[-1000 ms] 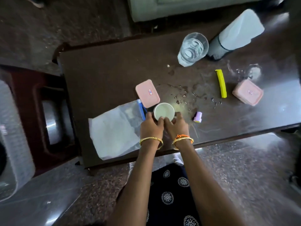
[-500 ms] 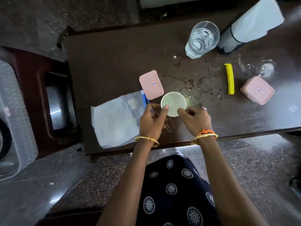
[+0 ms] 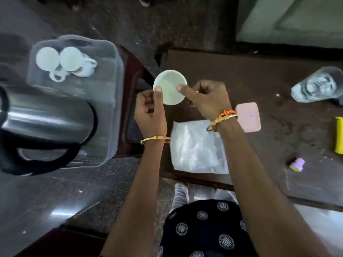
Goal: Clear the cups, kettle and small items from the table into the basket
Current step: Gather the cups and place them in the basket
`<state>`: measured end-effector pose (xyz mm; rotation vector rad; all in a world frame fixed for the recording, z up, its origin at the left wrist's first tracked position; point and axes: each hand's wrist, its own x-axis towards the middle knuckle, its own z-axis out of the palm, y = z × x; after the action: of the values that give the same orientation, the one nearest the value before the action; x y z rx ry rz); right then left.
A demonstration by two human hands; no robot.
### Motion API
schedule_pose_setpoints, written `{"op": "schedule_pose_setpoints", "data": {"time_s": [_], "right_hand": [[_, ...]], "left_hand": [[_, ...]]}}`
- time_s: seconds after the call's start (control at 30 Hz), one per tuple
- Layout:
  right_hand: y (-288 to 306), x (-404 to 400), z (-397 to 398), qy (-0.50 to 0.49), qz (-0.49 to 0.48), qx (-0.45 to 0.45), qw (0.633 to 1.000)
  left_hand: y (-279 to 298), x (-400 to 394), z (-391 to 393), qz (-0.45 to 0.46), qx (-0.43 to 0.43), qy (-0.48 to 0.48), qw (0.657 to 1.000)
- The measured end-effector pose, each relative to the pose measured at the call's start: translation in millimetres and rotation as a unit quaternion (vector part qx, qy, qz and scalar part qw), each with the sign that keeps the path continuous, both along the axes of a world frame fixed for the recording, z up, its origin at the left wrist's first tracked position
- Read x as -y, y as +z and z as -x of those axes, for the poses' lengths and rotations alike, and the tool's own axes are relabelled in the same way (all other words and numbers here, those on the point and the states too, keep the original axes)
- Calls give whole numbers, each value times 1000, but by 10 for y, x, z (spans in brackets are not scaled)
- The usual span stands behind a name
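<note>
Item, nearest: clear plastic bag (image 3: 196,147), flat on the dark table (image 3: 278,86), under both forearms, just below the hands.

Item: left hand (image 3: 151,113), fingers curled, thumb pressed on the near rim of the white cup (image 3: 169,87). Right hand (image 3: 208,97) pinches the opposite rim, forefinger laid across it. The cup is held between them, mouth up, over the table's left corner, beside the basket.

Item: pink lidded box (image 3: 248,116), just right of the right wrist (a small label on the lid, too blurred to read).

Item: small lilac-and-yellow piece (image 3: 297,164), well right of the right forearm, near the table's front edge.

Item: yellow clip (image 3: 339,136), far right, cut by the frame.

Item: clear plastic basket (image 3: 111,101), left of the left hand, on a dark red stand (image 3: 130,71). It holds a steel kettle (image 3: 46,117) with black handle at the near end and two white cups (image 3: 61,62) at the far end.

Item: glass tumbler (image 3: 317,86), beyond and right of the right hand.
</note>
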<state>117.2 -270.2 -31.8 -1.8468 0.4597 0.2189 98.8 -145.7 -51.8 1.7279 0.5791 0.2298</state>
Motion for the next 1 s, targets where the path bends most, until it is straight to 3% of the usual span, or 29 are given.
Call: {"op": "schedule_pose_setpoints", "data": {"time_s": [0.23, 0.37, 0.53, 0.73, 1.0], "right_hand": [[178, -1142, -679, 51, -12, 35, 998], [186, -1528, -1012, 119, 30, 66, 990], [25, -1792, -1253, 200, 164, 82, 962], [-240, -1830, -1384, 217, 242, 72, 943], [-400, -1822, -1530, 216, 290, 38, 932]], "left_hand": [[195, -741, -447, 55, 33, 152, 986], [183, -1056, -589, 59, 35, 158, 985], [72, -1207, -771, 79, 19, 177, 981], [-109, -1256, -877, 89, -55, 176, 979], [-220, -1285, -960, 56, -80, 149, 984]]}}
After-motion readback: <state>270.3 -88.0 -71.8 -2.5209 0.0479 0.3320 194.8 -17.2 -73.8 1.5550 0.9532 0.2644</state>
